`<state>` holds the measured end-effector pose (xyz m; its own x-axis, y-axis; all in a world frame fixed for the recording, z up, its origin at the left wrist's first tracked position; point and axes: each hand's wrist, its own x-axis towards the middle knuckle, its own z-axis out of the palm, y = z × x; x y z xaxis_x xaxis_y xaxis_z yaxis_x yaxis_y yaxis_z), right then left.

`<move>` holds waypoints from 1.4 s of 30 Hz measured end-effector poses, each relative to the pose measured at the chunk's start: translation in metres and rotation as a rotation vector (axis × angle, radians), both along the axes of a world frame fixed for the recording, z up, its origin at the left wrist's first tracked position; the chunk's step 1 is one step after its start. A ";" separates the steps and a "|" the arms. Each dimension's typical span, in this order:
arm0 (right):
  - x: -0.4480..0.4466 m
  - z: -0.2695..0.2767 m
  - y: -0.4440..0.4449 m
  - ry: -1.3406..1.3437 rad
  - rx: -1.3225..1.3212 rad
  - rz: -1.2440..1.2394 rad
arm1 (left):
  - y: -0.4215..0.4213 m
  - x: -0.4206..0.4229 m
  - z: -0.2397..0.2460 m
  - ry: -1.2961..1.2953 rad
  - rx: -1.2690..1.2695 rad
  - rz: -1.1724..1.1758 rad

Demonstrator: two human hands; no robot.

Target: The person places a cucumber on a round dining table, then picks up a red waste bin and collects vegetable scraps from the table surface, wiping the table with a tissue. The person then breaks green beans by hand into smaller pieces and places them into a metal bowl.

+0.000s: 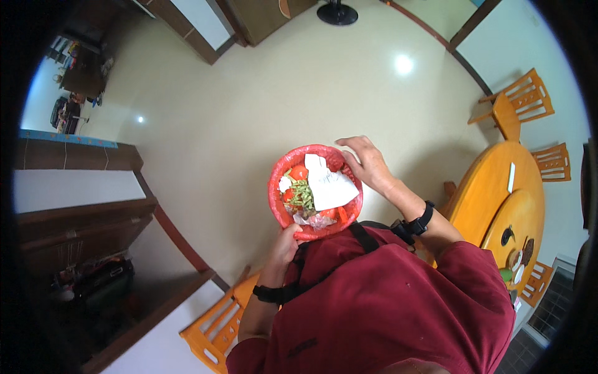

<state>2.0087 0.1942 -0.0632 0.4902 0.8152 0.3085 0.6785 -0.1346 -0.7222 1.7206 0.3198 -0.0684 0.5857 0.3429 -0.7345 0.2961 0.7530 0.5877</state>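
A round waste basket (276, 205) lined with a red plastic bag is held in front of my body. My left hand (286, 248) grips its near-left rim, with the thumb over the edge. At the far-right rim, my right hand (371, 163) hovers or rests lightly, fingers apart; contact is hard to tell. Inside lies a crumpled white paper or bag (331, 189) bearing writing. Beside it are chopped green stems (301, 192), round red pieces (299, 173) resembling tomato, and clear plastic film (320, 221). The basket's bottom is hidden.
Pale glossy floor (224, 117) stretches ahead. To the right stands a round wooden table (486, 177) with dishes on it and wooden chairs (509, 110) around. Another wooden chair (219, 327) is at lower left. Dark wood shelving (88, 205) lines the left; a black round base (337, 15) stands far ahead.
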 end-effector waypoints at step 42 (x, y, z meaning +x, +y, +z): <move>0.156 -0.266 0.354 1.221 -0.728 -0.325 | 0.138 0.091 -0.060 0.862 0.358 -0.780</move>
